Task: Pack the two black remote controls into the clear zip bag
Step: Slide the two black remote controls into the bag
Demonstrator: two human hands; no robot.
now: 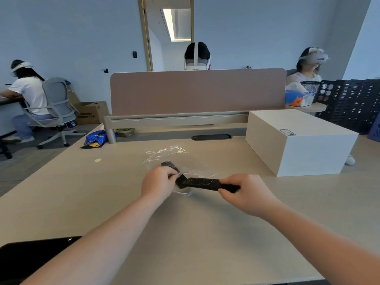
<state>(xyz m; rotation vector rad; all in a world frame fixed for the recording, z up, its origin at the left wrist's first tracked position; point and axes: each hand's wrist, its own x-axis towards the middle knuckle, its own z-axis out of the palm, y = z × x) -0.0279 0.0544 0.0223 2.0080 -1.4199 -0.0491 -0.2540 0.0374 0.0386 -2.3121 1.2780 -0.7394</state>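
Observation:
A clear zip bag (197, 173) lies on the beige table, and my left hand (158, 182) pinches its near edge. One black remote (171, 166) lies inside the bag, partly hidden behind my left fingers. My right hand (244, 192) grips the right end of the second black remote (202, 183), which is held level with its left tip at the bag's mouth beside my left hand. A second crumpled clear bag (164, 154) lies farther back on the table.
A white box (296, 140) stands at the right of the table (102, 192). A divider panel (197, 91) closes the far edge, with a blue snack packet (96, 138) at its left foot. A dark object (30, 256) lies at the near left corner. People sit beyond.

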